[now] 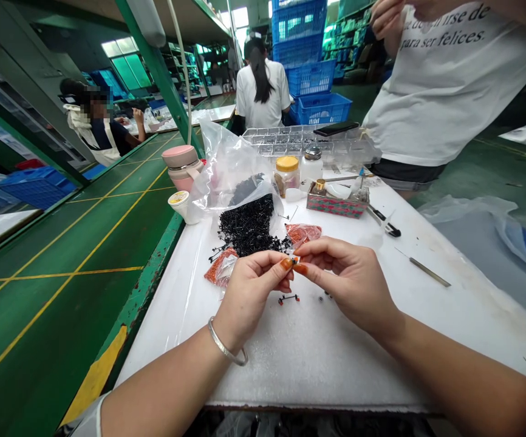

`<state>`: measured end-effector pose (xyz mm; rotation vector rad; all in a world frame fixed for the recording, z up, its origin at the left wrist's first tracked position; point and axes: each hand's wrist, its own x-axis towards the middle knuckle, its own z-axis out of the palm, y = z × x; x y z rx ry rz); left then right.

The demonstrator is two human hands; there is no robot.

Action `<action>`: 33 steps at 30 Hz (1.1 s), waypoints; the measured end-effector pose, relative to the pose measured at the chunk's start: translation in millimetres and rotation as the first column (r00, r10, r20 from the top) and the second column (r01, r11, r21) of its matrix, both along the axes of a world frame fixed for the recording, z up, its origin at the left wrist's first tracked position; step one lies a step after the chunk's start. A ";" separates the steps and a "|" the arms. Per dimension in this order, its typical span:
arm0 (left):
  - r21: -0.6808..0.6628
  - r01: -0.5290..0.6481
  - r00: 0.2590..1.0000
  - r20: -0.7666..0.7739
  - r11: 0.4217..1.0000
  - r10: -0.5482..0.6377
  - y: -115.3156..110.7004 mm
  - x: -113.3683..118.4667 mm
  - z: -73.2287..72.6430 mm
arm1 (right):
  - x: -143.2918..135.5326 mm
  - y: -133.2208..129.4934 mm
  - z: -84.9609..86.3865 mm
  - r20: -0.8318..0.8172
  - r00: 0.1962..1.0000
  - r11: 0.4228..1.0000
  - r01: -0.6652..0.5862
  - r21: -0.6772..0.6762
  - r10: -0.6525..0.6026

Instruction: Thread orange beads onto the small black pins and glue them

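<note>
My left hand (256,285) and my right hand (347,282) meet fingertip to fingertip above the white tabletop (327,364). Between both thumbs and forefingers is a small black part (294,261), mostly covered by the fingertips, with a bit of orange beside it. Just below lies a thin black piece with red ends (289,298). Beyond my hands a heap of black parts (247,226) spills from a clear plastic bag (212,182). Bags of orange pieces rest on either side, one at the left (220,268) and one behind my right fingers (303,233).
Farther back stand a pink cup (182,165), a yellow-lidded jar (286,173), a patterned box (337,204) and a divided clear tray (285,142). A cutter (384,221) and a thin metal tool (429,272) lie right. A person in white (454,85) stands at the right edge.
</note>
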<state>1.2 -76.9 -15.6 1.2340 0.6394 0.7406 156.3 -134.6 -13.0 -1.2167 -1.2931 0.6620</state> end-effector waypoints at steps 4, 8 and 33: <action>0.005 0.000 1.000 0.002 1.000 0.000 -0.1 0.0 0.9 | 0.0 -1.5 2.0 0.118 0.991 0.994 0.057 0.093 -0.068; 0.011 -0.001 1.000 -0.006 1.000 0.001 0.1 -0.2 0.9 | -0.9 -2.4 3.1 0.187 0.976 0.984 0.081 0.159 -0.110; -0.016 0.016 1.000 -0.019 1.000 -0.017 3.3 -1.2 1.2 | 1.6 -3.0 0.4 0.383 0.912 0.966 0.049 0.255 -0.147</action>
